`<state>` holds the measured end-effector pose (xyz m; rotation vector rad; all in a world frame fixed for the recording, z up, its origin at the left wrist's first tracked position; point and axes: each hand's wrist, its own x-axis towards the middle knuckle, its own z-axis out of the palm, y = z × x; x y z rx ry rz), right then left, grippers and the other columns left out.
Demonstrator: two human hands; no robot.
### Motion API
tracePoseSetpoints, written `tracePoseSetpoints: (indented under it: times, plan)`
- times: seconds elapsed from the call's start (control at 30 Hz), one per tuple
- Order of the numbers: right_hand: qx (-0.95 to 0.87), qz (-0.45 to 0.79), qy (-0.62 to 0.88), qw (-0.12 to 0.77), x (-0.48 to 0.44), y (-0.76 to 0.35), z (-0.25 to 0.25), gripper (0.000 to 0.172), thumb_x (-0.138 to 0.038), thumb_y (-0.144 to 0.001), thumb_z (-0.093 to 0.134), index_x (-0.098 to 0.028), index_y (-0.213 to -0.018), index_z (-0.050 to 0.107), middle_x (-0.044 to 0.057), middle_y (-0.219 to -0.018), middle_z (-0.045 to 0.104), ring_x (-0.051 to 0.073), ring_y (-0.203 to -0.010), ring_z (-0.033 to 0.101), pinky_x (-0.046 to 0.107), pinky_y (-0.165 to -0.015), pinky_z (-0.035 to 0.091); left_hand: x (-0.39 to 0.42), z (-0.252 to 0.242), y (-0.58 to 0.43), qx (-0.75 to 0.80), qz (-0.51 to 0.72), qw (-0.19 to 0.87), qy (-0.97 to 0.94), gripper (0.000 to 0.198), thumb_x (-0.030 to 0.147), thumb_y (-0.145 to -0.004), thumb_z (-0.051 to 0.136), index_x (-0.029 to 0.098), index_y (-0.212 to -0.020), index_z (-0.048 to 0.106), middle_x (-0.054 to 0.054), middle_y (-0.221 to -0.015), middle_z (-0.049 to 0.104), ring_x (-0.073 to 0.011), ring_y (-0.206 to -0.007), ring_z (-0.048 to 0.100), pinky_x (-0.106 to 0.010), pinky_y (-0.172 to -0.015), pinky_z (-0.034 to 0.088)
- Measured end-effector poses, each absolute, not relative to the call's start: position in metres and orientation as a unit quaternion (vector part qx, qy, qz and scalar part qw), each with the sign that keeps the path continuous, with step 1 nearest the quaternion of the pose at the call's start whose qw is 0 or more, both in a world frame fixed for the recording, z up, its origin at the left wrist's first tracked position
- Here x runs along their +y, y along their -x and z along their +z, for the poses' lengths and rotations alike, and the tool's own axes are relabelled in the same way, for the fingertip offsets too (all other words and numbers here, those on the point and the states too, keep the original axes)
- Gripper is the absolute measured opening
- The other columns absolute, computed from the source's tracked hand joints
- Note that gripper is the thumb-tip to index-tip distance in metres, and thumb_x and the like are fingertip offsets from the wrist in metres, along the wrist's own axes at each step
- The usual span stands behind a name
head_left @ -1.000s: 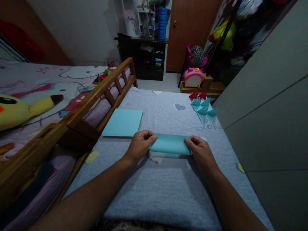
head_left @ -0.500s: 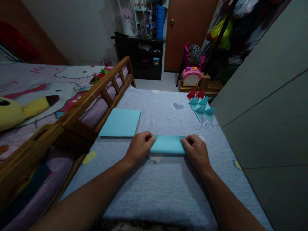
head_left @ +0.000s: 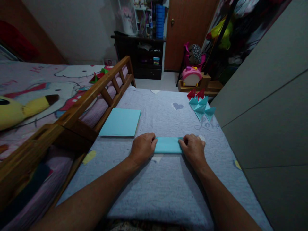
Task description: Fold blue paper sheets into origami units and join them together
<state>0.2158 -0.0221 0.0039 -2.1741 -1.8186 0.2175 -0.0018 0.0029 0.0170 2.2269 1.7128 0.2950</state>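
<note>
A light-blue sheet of paper (head_left: 168, 146), folded over into a narrow strip, lies on the bed in front of me. My left hand (head_left: 143, 147) grips its left end, thumb along the upper edge and fingers curled. At the other end my right hand (head_left: 193, 149) pinches the paper the same way, its thumb on top. The strip's two ends are hidden under the hands. Just beyond my left hand rests a flat stack of square light-blue paper (head_left: 121, 122).
Folded blue paper shapes (head_left: 201, 107) and red ones (head_left: 196, 94) sit at the bed's far right corner. A wooden rail (head_left: 96, 89) borders the left side, with a yellow plush toy (head_left: 26, 110) on the bed past it. A pale cabinet (head_left: 269, 122) stands on the right.
The folded strip has become narrower and flatter. Both hands have come slightly closer together, the left moving a little to the right, and press down on the ends.
</note>
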Motion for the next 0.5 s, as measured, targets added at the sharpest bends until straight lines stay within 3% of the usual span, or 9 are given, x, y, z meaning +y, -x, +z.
tracePoseSetpoints:
  times: [0.17, 0.3, 0.4, 0.5]
  plan:
    - [-0.625, 0.058, 0.761, 0.164, -0.023, -0.218, 0.000, 0.013, -0.031, -0.088, 0.062, -0.018, -0.089, 0.064, 0.005, -0.084, 0.067, 0.024, -0.083, 0.055, 0.034, -0.073, 0.026, 0.002, 0.017, 0.001, 0.600, 0.102, 0.162, -0.777, 0.009, 0.026, -0.095, 0.058, 0.021, -0.100, 0.063, -0.004, -0.086, 0.071, -0.0223, -0.083, 0.066, -0.031, -0.071, 0.041]
    - [-0.635, 0.038, 0.748, 0.188, -0.023, -0.220, -0.001, 0.013, -0.026, -0.086, 0.064, -0.019, -0.097, 0.062, 0.006, -0.090, 0.066, 0.024, -0.086, 0.054, 0.034, -0.076, 0.027, 0.002, 0.016, 0.002, 0.597, 0.125, 0.166, -0.775, 0.028, 0.022, -0.093, 0.061, 0.018, -0.120, 0.055, -0.005, -0.089, 0.068, -0.0230, -0.085, 0.064, -0.032, -0.075, 0.044]
    - [-0.679, 0.054, 0.715, 0.158, -0.021, -0.219, 0.003, 0.005, -0.019, -0.088, 0.063, -0.021, -0.091, 0.067, 0.006, -0.093, 0.067, 0.025, -0.092, 0.054, 0.035, -0.076, 0.027, 0.004, 0.015, 0.005, 0.568, 0.162, 0.119, -0.798, 0.027, 0.019, -0.089, 0.066, 0.017, -0.115, 0.060, -0.009, -0.103, 0.064, -0.0258, -0.098, 0.060, -0.036, -0.087, 0.046]
    - [-0.714, 0.082, 0.685, 0.121, -0.019, -0.217, 0.009, 0.013, -0.017, -0.092, 0.061, -0.023, -0.090, 0.073, 0.005, -0.095, 0.070, 0.024, -0.093, 0.055, 0.035, -0.075, 0.027, 0.008, 0.013, 0.006, 0.521, 0.165, 0.092, -0.832, 0.018, 0.013, -0.088, 0.065, 0.021, -0.104, 0.069, -0.009, -0.106, 0.064, -0.0277, -0.103, 0.056, -0.040, -0.090, 0.044]
